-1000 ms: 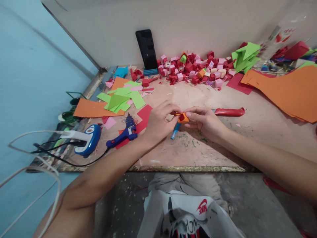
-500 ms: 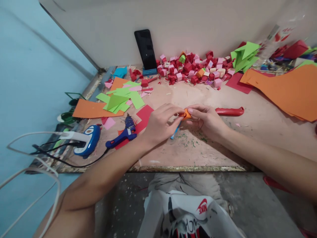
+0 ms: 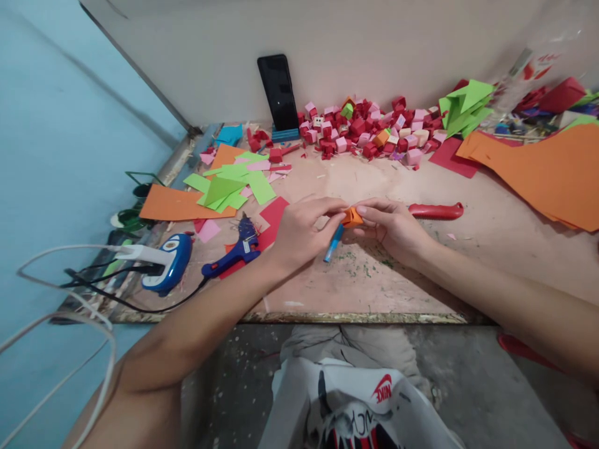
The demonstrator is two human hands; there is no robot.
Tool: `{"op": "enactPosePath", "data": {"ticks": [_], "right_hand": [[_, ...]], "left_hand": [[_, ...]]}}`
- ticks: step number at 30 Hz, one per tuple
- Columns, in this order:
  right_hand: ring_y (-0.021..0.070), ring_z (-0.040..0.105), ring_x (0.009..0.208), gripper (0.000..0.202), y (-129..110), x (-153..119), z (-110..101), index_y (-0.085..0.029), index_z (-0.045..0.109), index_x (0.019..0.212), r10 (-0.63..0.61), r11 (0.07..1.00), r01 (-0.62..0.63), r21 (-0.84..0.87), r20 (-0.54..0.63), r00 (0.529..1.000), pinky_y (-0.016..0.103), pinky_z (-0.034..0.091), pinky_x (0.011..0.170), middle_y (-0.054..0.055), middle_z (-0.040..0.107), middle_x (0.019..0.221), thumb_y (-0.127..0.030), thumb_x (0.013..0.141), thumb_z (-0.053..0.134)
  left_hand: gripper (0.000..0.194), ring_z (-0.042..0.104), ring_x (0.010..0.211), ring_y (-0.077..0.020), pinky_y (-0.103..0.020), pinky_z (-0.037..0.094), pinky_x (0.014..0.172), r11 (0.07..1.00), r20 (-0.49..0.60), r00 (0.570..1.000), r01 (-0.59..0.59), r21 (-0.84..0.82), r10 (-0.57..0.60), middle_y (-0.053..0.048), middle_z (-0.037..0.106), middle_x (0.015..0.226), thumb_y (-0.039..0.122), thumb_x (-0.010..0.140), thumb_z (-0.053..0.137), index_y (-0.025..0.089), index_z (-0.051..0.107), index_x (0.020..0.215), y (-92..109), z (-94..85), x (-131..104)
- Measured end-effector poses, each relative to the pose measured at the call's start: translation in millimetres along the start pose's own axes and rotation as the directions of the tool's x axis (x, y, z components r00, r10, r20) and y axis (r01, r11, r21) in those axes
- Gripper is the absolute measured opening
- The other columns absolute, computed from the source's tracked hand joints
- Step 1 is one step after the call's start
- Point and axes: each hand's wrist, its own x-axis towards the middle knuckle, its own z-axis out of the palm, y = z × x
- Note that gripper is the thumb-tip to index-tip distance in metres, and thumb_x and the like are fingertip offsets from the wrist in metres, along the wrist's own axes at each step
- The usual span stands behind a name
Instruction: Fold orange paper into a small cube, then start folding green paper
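Note:
A small folded orange paper piece is pinched between both hands above the middle of the table. My left hand grips its left side with thumb and forefinger. On its right side, the thumb and fingers of my right hand are closed. Under the left fingertips a blue pen-like stick shows, its upper end hidden; whether a hand touches it I cannot tell. Just right of my right hand lies a red handle, its left end hidden behind the fingers.
A blue glue gun and a blue power strip with cables lie left. Cut green paper is behind them. A phone stands before a heap of small paper cubes. Orange sheets lie right.
My left fingers have shifted slightly, and more of the orange paper piece and the blue stick now shows. The whole view has moved a little. Both hands keep hold of the paper.

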Motion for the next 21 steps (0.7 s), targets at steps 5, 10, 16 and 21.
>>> {"op": "enactPosePath", "data": {"ticks": [5, 10, 16, 21], "right_hand": [[0.0173, 0.078, 0.082, 0.026, 0.6, -0.8, 0.0, -0.02, 0.085, 0.087, 0.023, 1.0, -0.023, -0.008, 0.045, 0.999, 0.025, 0.066, 0.071, 0.008, 0.084, 0.097, -0.034, 0.072, 0.101], [0.017, 0.079, 0.081, 0.026, 0.7, -2.1, 0.4, -0.019, 0.086, 0.09, 0.044, 0.999, -0.041, -0.03, 0.078, 0.996, 0.024, 0.066, 0.072, 0.009, 0.084, 0.098, -0.035, 0.075, 0.1], [0.018, 0.078, 0.078, 0.023, 1.3, -3.5, 1.7, -0.019, 0.085, 0.086, 0.038, 0.997, -0.033, -0.073, 0.076, 0.996, 0.028, 0.067, 0.072, 0.008, 0.083, 0.092, -0.035, 0.076, 0.099], [0.018, 0.077, 0.078, 0.025, 3.8, -3.9, 2.7, -0.02, 0.083, 0.087, 0.022, 0.993, -0.011, -0.121, 0.088, 0.996, 0.03, 0.068, 0.073, 0.006, 0.081, 0.091, -0.036, 0.076, 0.099]], "left_hand": [[0.01, 0.074, 0.087, -0.0162, -0.031, 0.057, 0.083, 0.999, 0.017, 1.0, -0.024, -0.027, 0.025, -0.001, 0.081, 0.094, 0.02, 0.096, 0.077, 0.022, 0.078, 0.106, -4.1, 2.0, 0.2], [0.012, 0.071, 0.091, -0.0182, -0.033, 0.055, 0.084, 1.0, 0.059, 0.998, 0.005, 0.006, -0.005, -0.002, 0.075, 0.093, 0.023, 0.097, 0.076, 0.023, 0.078, 0.108, -5.7, 1.6, 1.6], [0.009, 0.071, 0.087, -0.0181, -0.032, 0.053, 0.08, 0.999, 0.156, 0.987, 0.045, 0.016, -0.047, -0.003, 0.078, 0.094, 0.017, 0.095, 0.071, 0.021, 0.078, 0.099, -6.4, -0.2, 2.2], [0.012, 0.071, 0.084, -0.018, -0.031, 0.053, 0.077, 0.996, 0.178, 0.982, 0.048, 0.074, -0.06, -0.003, 0.079, 0.091, 0.014, 0.092, 0.067, 0.02, 0.078, 0.095, -7.6, 0.8, 1.5]]}}
